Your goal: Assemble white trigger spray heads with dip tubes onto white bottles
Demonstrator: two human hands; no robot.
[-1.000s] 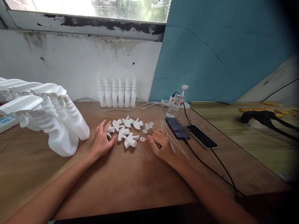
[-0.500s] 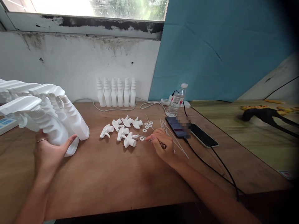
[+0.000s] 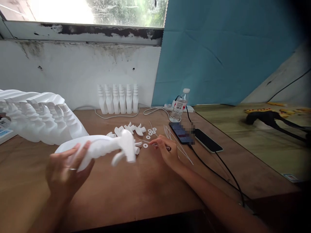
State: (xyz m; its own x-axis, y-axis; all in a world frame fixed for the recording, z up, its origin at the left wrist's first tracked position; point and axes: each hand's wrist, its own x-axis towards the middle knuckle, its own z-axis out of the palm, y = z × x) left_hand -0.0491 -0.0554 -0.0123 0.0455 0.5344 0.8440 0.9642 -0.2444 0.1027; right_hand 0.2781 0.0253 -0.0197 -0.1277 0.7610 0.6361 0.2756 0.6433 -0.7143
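Note:
My left hand [image 3: 69, 170] is wrapped round the body of a white spray bottle [image 3: 100, 147]. The bottle is tipped nearly level above the table, its trigger head pointing right and blurred by motion. Behind it lie several loose white trigger sprayer heads [image 3: 139, 130], partly covered by the bottle. My right hand [image 3: 167, 153] rests near the table, closed on a slim tool with a dark brown end [image 3: 168, 148]; its exact kind is unclear. Close to those fingertips is a small white washer [image 3: 145, 146], with several more washers [image 3: 150, 131] behind. Thin white tubes [image 3: 186, 152] lie right of this hand.
A row of finished-looking white spray bottles [image 3: 46, 123] stands at left. Several bottles without heads [image 3: 122, 102] stand against the wall. At right are a clear water bottle [image 3: 178, 110], a lit phone [image 3: 181, 133], a dark phone [image 3: 209, 140] and black cables [image 3: 232, 176].
My left hand has lifted the spray bottle away from the row and swung it right, from upright to nearly level. The right hand stays in almost the same place with its tool.

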